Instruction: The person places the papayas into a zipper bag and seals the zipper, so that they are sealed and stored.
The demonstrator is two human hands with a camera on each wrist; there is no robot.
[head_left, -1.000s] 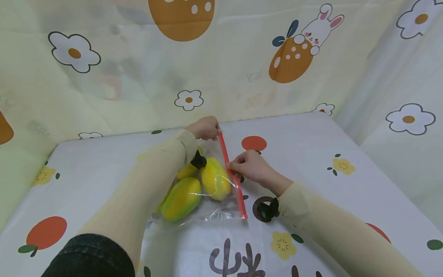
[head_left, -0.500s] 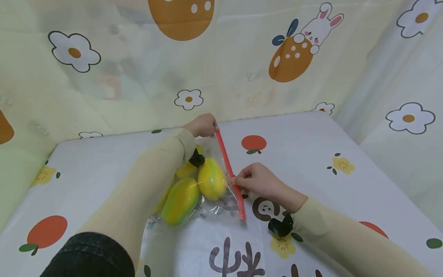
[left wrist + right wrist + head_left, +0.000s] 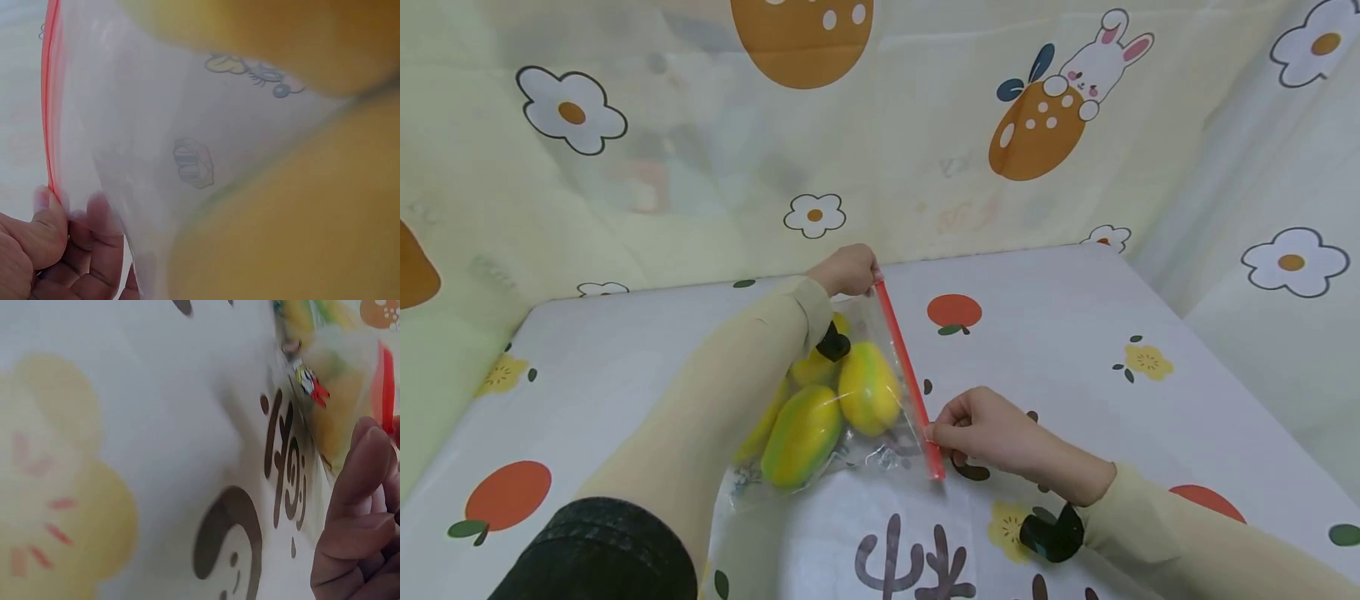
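A clear zip-top bag (image 3: 891,457) with a red seal strip (image 3: 904,358) holds several yellow-green mangoes (image 3: 802,435). My left hand (image 3: 847,269) pinches the far end of the strip; in the left wrist view its thumb (image 3: 47,228) lies against the bag's corner. Near the strip's front end, the thumb and fingertips of my right hand (image 3: 988,427) pinch the red seal. The right wrist view has that hand's thumb (image 3: 369,459) right at the strip. My left forearm crosses over the bag's left part and hides some of the fruit.
The bag lies on a white table cover (image 3: 647,350) printed with fruit, flowers and lettering. Behind it hangs a cream curtain (image 3: 700,167), close to my left hand. Another curtain (image 3: 1262,208) closes off the right side.
My right hand has slid along the red strip from its middle toward its front end, closer to me. My left hand has stayed at the far end, holding on.
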